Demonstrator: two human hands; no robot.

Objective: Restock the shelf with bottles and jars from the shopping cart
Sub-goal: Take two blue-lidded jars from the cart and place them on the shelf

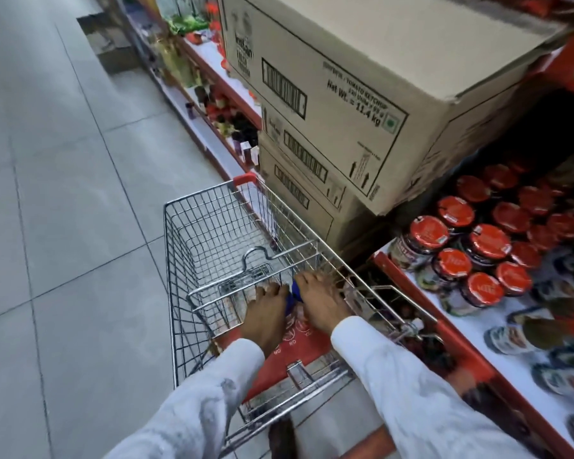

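While both hands reach down into the shopping cart [212,233], they close in from either side on a blue-capped item [295,294] sitting in the near end of the basket, just behind the child-seat flap by the handle edge. Left hand [266,313] is curled w/ fingers pointing down on the item's left; right hand [320,304] does the same on its right. Both look wrapped onto it, but motion blur and the wire mesh hide the fingertips, so I cannot tell if the grip is fully closed yet. Probably a bottle or jar, going by the cap; the body is mostly hidden under the hands.

Handling guess: glass or hard plastic, stiff, smooth-sided, so fairly slippery and breakable if it knocks the cart wires. Likely some weight to it, hence two hands. Best hold is around the body below the cap, palms on opposite sides, not by the cap alone. Lift straight up to clear the flap and the right rim of the cart.

Rest of the basket looks empty, approx. The shelf [478,329] is just beside the cart's right side; red-lidded jars [484,246] stand packed toward its front edge, w/ bare white space nearer the person. Cardboard boxes [345,104] are stacked at the shelf's far end, touching the cart's far right corner area.
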